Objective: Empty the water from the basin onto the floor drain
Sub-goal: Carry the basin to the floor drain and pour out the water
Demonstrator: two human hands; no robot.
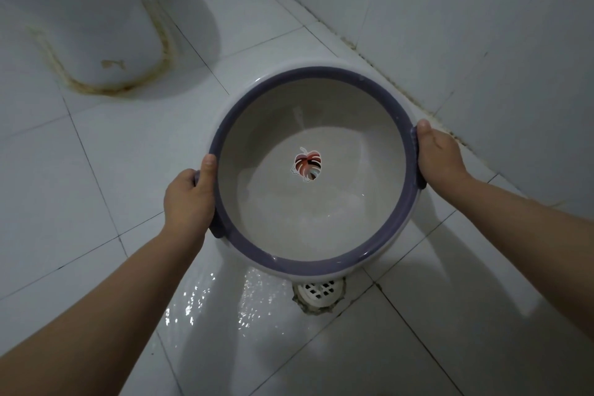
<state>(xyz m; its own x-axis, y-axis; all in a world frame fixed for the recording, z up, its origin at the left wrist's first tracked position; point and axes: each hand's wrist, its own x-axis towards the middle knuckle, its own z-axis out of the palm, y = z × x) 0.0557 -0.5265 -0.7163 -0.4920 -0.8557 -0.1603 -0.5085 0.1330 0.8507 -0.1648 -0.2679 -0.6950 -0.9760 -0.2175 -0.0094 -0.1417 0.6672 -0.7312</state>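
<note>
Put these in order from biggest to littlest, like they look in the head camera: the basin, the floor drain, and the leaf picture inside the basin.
1. basin, by far the biggest
2. floor drain, partly hidden under the basin's rim, so it may be bigger than it shows
3. leaf picture, the littlest
</note>
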